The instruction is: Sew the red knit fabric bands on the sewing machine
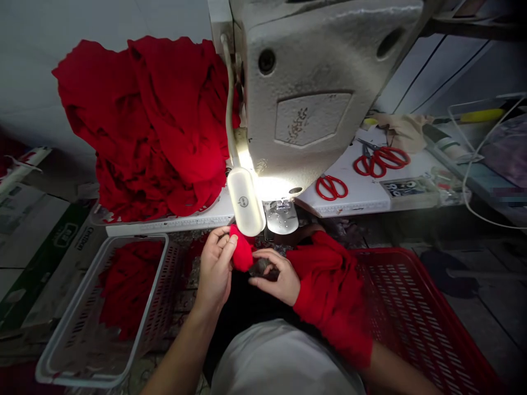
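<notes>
Head view: at my left a white basket [160,291] holds red cloth [129,285]; a red basket [428,312] stands at my right. Between them, red fabric [335,299] wraps my right forearm. My left hand [218,257] pinches a small red piece [242,252]; my right hand [283,277], thumb and forefinger parted, reaches its right edge. Beyond are a sewing machine [313,66], a red heap [156,126] left, and a clear box [428,200] of small parts right.

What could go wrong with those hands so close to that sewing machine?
The left hand pinches a small red cloth right by the lamp, so it might bump it. Loose red fabric around the right forearm could snag if that arm moves. And the tall red pile beside the sewing machine might slide toward the white basket below.
</notes>
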`<state>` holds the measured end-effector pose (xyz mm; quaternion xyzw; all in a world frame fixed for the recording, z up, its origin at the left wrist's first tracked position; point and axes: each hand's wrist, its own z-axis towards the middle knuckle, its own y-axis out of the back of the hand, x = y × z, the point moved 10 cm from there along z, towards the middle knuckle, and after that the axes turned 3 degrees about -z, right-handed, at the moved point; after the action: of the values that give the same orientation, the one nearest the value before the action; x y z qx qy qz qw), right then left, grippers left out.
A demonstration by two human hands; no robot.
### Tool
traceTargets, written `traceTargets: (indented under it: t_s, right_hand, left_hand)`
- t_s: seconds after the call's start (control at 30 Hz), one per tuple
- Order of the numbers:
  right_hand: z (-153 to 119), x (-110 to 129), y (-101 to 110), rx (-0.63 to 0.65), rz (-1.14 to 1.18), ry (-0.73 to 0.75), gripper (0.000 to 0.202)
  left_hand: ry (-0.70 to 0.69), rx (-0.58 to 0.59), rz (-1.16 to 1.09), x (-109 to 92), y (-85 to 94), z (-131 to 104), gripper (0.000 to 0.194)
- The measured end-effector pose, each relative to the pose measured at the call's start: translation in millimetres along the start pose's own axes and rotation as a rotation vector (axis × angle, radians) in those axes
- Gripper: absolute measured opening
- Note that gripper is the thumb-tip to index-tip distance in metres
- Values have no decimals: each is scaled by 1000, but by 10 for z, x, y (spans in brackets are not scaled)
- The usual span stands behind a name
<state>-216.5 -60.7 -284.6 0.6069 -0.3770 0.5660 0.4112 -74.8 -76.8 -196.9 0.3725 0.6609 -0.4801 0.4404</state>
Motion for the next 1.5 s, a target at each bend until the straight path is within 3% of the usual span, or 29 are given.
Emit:
traceTargets:
  t_s: [0.07,0.13,0.2,0.3,0.37,0.47,0.57,0.7,0.87,1.0,1.1,1.23,1.37,1.5]
  right_hand:
    - [-33,295,-80,128,-42,95,44]
    - [-64,390,-98,214,-68,50,26]
    - [-54,440,87,167,-125,11,22]
    - [6,580,612,-21,-293,35,22]
    - [50,682,820,-7,-428,74,29]
    - [82,779,819,183,-505,149,23]
    - [83,755,752,310,-482,138,21]
    - [94,703,836,263,-343,87,26]
    - [55,420,915,161,3,-204,36]
    - [47,422,960,20,60,-240,38]
    - [21,605,963,-16,-17,-168,35]
    - [-63,1116,1076,-171,-278,106,25]
    - [-135,1498,1115,-285,-461,325,19]
    - [-98,1539,1199,-344,-486,328,18]
  left_hand:
    - [-29,-4,26,43,-13,13,37]
    - [-71,8,121,73,-18,49,32]
    - [-106,78,301,100,-49,96,24]
    - [-96,317,624,221,-174,112,24]
    - [-50,524,762,341,-285,46,24]
    - [-55,784,797,393,-500,-115,26]
    - [-112,892,719,321,-690,-202,26]
    - [-21,866,655,394,-712,-177,27]
    - [94,600,494,460,-492,-44,25]
    - [19,535,411,318,-475,-15,28]
    - [-234,523,587,74,-513,-11,22]
    - [-500,528,707,-160,-565,-56,23]
    - [-497,494,695,-227,-570,-17,18]
    - [-510,476,720,-294,-645,-2,19]
